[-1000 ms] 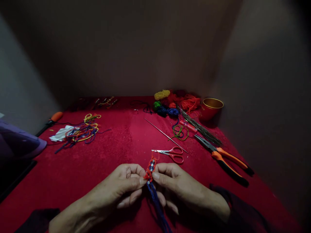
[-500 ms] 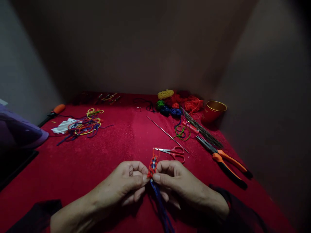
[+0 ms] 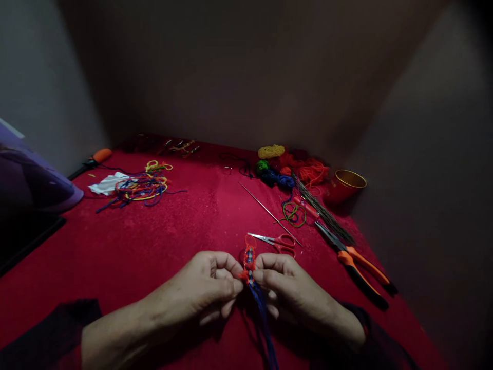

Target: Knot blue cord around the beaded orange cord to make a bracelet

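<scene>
Between my hands is a small knotted cord piece, red-orange along its edges with silvery beads down its middle and a thin loop at its far end. Long blue cords trail from its near end toward me. My left hand pinches the piece's lower left side, where an orange tuft shows at the fingertips. On the other side my right hand is closed on its lower right edge, thumb against index finger. Red-handled scissors lie just beyond, blades pointing left near the loop.
Orange-handled pliers, a bundle of thin sticks and a red cup are on the right. A long needle lies mid-table. Yarn balls sit behind. Tangled cords and a purple object are left.
The view has shifted and tilted slightly. My left fingers have drawn a little away from my right ones, with the orange tuft now out at the left; both hands still pinch the piece.
</scene>
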### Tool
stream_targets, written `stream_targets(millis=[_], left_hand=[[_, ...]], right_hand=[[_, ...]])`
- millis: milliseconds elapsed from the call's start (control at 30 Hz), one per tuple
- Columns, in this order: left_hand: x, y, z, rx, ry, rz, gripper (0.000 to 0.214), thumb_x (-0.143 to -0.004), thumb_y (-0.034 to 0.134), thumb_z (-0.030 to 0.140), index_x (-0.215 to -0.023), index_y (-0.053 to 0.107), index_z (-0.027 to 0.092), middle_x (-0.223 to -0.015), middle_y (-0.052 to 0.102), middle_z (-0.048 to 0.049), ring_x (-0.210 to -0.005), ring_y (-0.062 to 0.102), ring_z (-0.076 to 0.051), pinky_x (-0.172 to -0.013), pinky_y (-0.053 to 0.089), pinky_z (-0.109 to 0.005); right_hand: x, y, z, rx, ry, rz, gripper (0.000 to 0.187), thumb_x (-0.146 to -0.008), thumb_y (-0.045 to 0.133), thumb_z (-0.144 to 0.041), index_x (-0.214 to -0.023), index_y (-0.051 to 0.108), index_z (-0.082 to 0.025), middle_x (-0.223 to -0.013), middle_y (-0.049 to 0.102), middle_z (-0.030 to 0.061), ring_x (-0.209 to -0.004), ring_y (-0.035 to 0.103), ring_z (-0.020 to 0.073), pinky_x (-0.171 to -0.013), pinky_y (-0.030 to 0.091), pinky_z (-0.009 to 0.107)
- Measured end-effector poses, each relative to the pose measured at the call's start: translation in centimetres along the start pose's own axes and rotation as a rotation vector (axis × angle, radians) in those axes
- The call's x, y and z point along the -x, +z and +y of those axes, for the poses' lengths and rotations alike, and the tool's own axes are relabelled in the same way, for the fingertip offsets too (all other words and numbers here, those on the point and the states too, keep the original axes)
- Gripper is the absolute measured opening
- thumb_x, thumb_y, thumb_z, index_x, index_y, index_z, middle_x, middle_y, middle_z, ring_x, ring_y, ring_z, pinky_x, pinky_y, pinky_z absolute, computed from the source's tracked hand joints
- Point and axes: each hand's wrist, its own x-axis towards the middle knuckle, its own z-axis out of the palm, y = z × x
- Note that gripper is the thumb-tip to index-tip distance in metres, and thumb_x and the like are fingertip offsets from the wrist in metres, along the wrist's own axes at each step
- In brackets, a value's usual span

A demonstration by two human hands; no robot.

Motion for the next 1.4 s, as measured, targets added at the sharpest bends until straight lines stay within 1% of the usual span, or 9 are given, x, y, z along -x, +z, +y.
stream_targets(millis=[133,267,400,533,667,733,900,1200,1400], left_hand=[[-0.08,0.09,-0.26,0.001,0.010,0.027,0.030,-0.075,0.066,0.042,-0.080,0.052,0.016,-0.045,0.049,0.0090,-0.031,0.029,-0.002,-0.031,0.022,-0.014],[-0.14,0.11,-0.43,-0.002,0.018,0.035,0.024,-0.078,0.061,0.037,-0.076,0.051,0.016,-0.047,0.051,0.0078,-0.030,0.031,-0.002,-0.031,0.020,-0.013],[-0.10,0.18,-0.51,-0.010,0.038,0.044,0.024,-0.079,0.060,0.038,-0.077,0.050,0.016,-0.047,0.052,0.0075,-0.030,0.031,-0.002,-0.032,0.019,-0.014],[-0.02,0.42,-0.45,-0.001,0.039,0.061,0.019,-0.078,0.059,0.034,-0.078,0.051,0.016,-0.046,0.051,0.0079,-0.030,0.030,-0.002,-0.031,0.020,-0.014],[0.14,0.81,-0.15,-0.001,0.000,0.109,0.016,-0.074,0.061,0.029,-0.078,0.051,0.017,-0.046,0.049,0.0089,-0.031,0.032,-0.003,-0.032,0.027,-0.015],[0.21,0.88,-0.06,-0.016,0.008,0.107,0.018,-0.074,0.062,0.031,-0.077,0.050,0.017,-0.047,0.050,0.0082,-0.031,0.034,-0.003,-0.033,0.028,-0.015],[0.20,0.60,-0.25,-0.035,0.022,0.087,0.026,-0.079,0.059,0.040,-0.078,0.051,0.016,-0.049,0.055,0.0051,-0.031,0.038,-0.003,-0.030,0.023,-0.013],[0.01,0.47,-0.07,-0.021,-0.007,0.051,0.020,-0.081,0.055,0.035,-0.079,0.051,0.015,-0.051,0.056,0.0049,-0.031,0.039,-0.003,-0.030,0.026,-0.012],[0.23,0.77,-0.19,-0.056,-0.029,0.105,0.021,-0.078,0.059,0.036,-0.076,0.049,0.017,-0.049,0.053,0.0060,-0.031,0.037,-0.004,-0.030,0.026,-0.014]], right_hand=[[0.02,0.05,0.08,0.038,0.005,0.001,0.019,-0.078,0.063,-0.029,-0.070,0.050,-0.018,-0.046,0.042,-0.0098,-0.036,0.031,0.0031,-0.038,0.020,0.016],[0.12,0.32,-0.18,0.062,0.002,0.003,0.024,-0.077,0.066,-0.033,-0.068,0.048,-0.018,-0.044,0.039,-0.0109,-0.034,0.028,0.0028,-0.036,0.018,0.016],[0.23,0.40,-0.25,0.079,0.007,0.014,0.026,-0.077,0.066,-0.035,-0.069,0.048,-0.018,-0.045,0.041,-0.0104,-0.035,0.030,0.0032,-0.036,0.019,0.016],[0.21,0.55,-0.29,0.050,0.003,0.013,0.027,-0.076,0.068,-0.035,-0.068,0.048,-0.018,-0.044,0.040,-0.0107,-0.036,0.028,0.0026,-0.037,0.020,0.015],[0.20,0.82,-0.33,0.011,-0.007,0.030,0.030,-0.072,0.071,-0.035,-0.067,0.048,-0.017,-0.046,0.041,-0.0101,-0.038,0.029,0.0023,-0.038,0.021,0.015],[0.24,0.87,-0.34,0.017,0.001,0.031,0.030,-0.072,0.071,-0.036,-0.068,0.048,-0.018,-0.045,0.040,-0.0103,-0.037,0.028,0.0025,-0.037,0.020,0.015],[0.28,0.69,-0.39,0.029,0.014,0.026,0.030,-0.073,0.071,-0.038,-0.069,0.049,-0.018,-0.045,0.041,-0.0103,-0.037,0.029,0.0027,-0.036,0.020,0.014],[0.45,0.69,-0.55,0.033,0.030,0.038,0.028,-0.074,0.069,-0.035,-0.068,0.049,-0.018,-0.045,0.043,-0.0099,-0.036,0.031,0.0026,-0.036,0.022,0.014],[0.47,0.41,-0.24,0.057,0.038,0.035,0.024,-0.079,0.065,-0.033,-0.070,0.049,-0.018,-0.045,0.045,-0.0089,-0.036,0.033,0.0032,-0.037,0.021,0.015]])
